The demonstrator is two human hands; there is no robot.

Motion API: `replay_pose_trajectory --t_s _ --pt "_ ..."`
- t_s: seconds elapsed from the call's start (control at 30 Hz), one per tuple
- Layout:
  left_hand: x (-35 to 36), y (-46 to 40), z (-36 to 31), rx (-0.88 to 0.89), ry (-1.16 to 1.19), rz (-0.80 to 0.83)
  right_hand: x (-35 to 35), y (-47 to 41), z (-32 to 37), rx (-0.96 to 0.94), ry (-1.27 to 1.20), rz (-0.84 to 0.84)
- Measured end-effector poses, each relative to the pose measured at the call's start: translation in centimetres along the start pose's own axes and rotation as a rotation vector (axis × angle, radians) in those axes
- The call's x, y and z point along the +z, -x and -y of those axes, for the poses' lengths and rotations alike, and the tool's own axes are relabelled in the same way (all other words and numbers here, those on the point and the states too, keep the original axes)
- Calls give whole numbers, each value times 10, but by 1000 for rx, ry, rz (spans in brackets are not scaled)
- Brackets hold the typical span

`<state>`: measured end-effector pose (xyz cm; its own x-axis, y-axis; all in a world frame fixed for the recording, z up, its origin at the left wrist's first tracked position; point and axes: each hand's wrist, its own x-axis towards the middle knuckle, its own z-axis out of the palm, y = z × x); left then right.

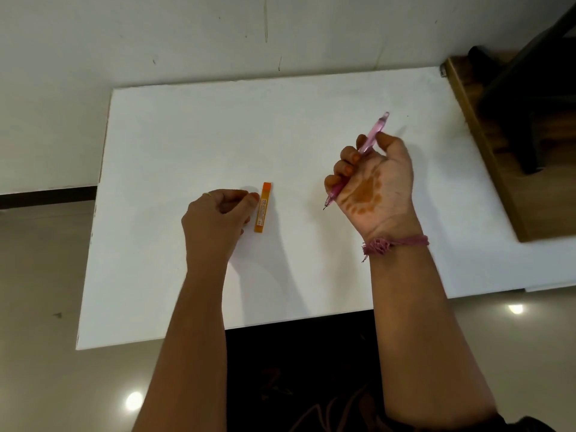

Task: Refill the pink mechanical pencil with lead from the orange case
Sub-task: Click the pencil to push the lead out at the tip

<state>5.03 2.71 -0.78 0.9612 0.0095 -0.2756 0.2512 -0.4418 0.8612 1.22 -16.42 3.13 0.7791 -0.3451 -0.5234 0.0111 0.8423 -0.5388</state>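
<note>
The pink mechanical pencil is held in my right hand, raised above the white table, palm turned up. Its cap end points up and away, and its metal tip points down toward me. The orange lead case lies flat on the table, lengthwise, in the middle. My left hand rests just left of the case with fingers curled; the thumb tip is at the case's left edge. Whether the hand touches the case I cannot tell.
A wooden bench or shelf stands at the table's right edge with a dark chair beyond it. A white wall rises behind the table. The shiny floor shows on the left and near side.
</note>
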Motion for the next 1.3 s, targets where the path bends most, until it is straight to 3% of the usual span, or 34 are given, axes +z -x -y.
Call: replay_pose_trajectory --t_s 0.27,0.43,0.6,1.3 --pt "4 3 -3 69 -199 57 -1 -3 -22 106 372 -175" --pt "6 5 -5 34 -163 98 -7 -4 -27 46 805 -178" --pt "7 5 -6 8 -156 159 -10 -7 -34 -15 1015 -142" --pt "12 5 -5 25 -190 177 -12 -7 -42 -123 1205 -149"
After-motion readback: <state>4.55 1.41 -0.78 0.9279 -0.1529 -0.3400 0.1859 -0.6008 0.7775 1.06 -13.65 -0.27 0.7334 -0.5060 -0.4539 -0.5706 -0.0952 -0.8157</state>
